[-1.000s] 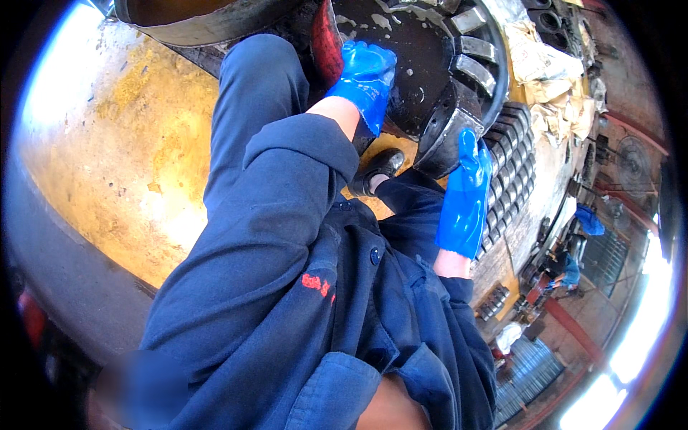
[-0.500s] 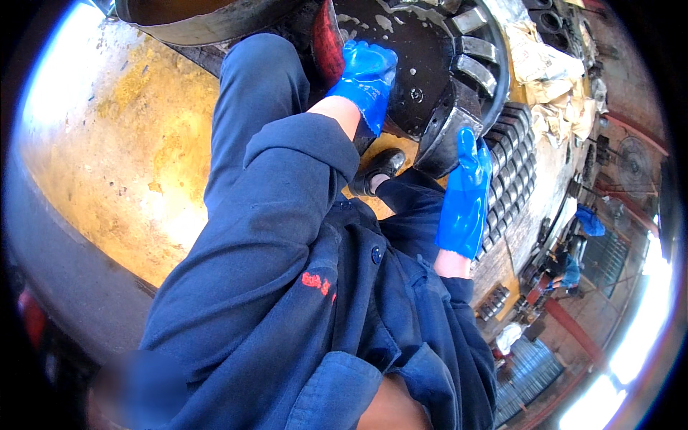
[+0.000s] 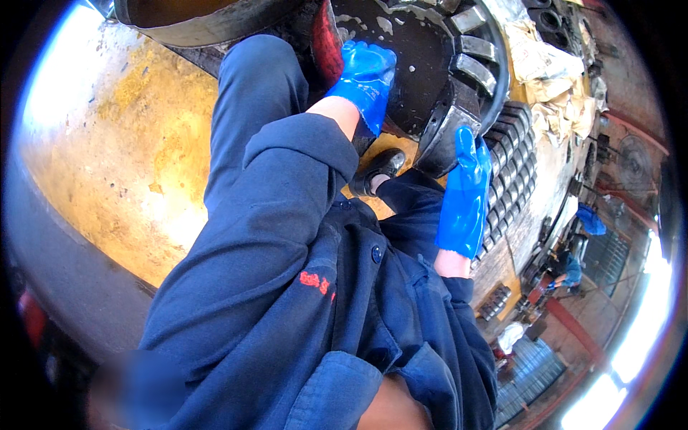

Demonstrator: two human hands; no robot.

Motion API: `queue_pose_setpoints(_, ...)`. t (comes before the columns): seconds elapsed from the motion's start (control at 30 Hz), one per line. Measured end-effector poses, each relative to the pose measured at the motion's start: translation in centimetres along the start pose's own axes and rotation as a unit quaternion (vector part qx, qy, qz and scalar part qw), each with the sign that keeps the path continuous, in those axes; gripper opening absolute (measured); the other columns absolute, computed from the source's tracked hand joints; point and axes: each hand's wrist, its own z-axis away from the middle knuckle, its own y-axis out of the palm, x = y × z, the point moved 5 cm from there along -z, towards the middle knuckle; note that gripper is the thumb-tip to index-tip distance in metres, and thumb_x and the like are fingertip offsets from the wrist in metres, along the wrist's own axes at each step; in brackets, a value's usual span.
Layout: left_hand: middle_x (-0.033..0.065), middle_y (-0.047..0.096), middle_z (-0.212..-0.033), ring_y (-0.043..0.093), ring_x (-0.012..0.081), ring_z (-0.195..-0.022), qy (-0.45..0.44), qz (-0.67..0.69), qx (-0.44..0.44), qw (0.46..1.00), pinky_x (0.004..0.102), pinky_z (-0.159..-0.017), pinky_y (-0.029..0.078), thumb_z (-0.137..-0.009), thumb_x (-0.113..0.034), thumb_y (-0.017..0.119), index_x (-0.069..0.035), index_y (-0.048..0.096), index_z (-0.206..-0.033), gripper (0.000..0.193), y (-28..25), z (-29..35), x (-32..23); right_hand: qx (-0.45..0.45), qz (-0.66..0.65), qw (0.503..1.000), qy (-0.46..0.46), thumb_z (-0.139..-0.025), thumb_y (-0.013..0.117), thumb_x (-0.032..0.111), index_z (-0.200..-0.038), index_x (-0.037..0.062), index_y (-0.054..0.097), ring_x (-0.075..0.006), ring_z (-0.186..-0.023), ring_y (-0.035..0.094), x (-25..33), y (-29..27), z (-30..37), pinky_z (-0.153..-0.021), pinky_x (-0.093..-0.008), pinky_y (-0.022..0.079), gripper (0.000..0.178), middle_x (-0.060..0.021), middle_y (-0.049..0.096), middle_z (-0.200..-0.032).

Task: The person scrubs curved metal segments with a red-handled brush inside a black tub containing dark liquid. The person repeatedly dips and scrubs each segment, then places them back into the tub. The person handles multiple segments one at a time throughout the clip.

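Left hand (image 3: 364, 75) at round basin (image 3: 503, 64) — dark liquid (image 3: 424, 44) inside.

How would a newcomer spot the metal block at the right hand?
Find the round basin of dark liquid at the top of the picture. Follow the silver pieces along its right edge down to the blue-gloved right hand. The metal block just above-left of it shows a broad dark side, unlike the narrower silver pieces.

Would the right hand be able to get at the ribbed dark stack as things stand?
Probably yes: in this view the stack lies just beside the right hand, with nothing visible between them. That hand seems to touch a metal piece, though, so it may need to leave it first.
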Motion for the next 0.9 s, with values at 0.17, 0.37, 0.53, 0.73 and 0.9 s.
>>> queue_pose_setpoints(0.17, 0.011, 0.078, -0.097, 0.073, 0.0351, -0.099, -0.002, 0.001, 0.001, 1.0, 0.0574, -0.091, 0.048, -0.088, -0.025, 0.067, -0.02, 0.078, -0.097, 0.015, 0.0, 0.1, 0.0, -0.001, -0.007, 1.0, -0.003, -0.097, 0.078, 0.035, -0.139, -0.0043, 0.063, -0.0135, -0.101, 0.064, -0.3, 0.3, -0.5, -0.092, -0.0278, 0.049, 0.059, -0.0047, 0.07, -0.119)
queue_pose_setpoints(0.37, 0.0095, 0.079, -0.113, 0.073, 0.0335, -0.113, -0.012, -0.004, 0.091, 0.996, 0.0548, -0.103, 0.045, -0.092, -0.029, 0.067, -0.022, 0.082, -0.11, 0.025, -1.0, -0.2, -0.1, -0.005, -0.02, 1.0, -0.02, -0.097, 0.079, 0.035, -0.138, -0.0041, 0.064, -0.0131, -0.1, 0.064, 0.3, 0.2, -1.3, -0.091, -0.0275, 0.049, 0.059, -0.0043, 0.07, -0.118)
queue_pose_setpoints(0.53, 0.0109, 0.078, -0.103, 0.073, 0.0353, -0.104, 0.005, -0.005, 0.048, 0.999, 0.0579, -0.093, 0.049, -0.088, -0.025, 0.069, -0.02, 0.077, -0.104, 0.019, -0.8, -0.1, -0.3, -0.011, -0.033, 0.999, -0.031, -0.096, 0.079, 0.034, -0.137, -0.0041, 0.065, -0.0125, -0.099, 0.064, 0.5, 0.1, -2.1, -0.09, -0.027, 0.049, 0.057, -0.004, 0.071, -0.117)
queue_pose_setpoints(0.73, 0.0116, 0.079, -0.103, 0.074, 0.0344, -0.104, -0.01, -0.014, 0.021, 1.0, 0.0571, -0.092, 0.05, -0.089, -0.024, 0.068, -0.02, 0.078, -0.105, 0.019, -1.3, -0.1, 0.7, -0.006, -0.065, 0.997, -0.04, -0.097, 0.079, 0.031, -0.134, -0.0036, 0.066, -0.0105, -0.097, 0.063, 1.1, 1.5, -1.8, -0.086, -0.025, 0.049, 0.053, -0.0025, 0.071, -0.115)
queue_pose_setpoints(0.9, 0.0115, 0.078, -0.117, 0.072, 0.0321, -0.113, -0.01, 0.014, 0.071, 0.997, 0.0538, -0.097, 0.049, -0.093, -0.026, 0.066, -0.02, 0.08, -0.113, 0.025, -1.0, -0.9, -1.6, -0.028, -0.018, 0.999, -0.016, -0.098, 0.078, 0.032, -0.133, -0.0014, 0.068, -0.0088, -0.095, 0.064, 0.7, -1.6, -1.3, -0.082, -0.0262, 0.051, 0.049, -0.0039, 0.072, -0.113)
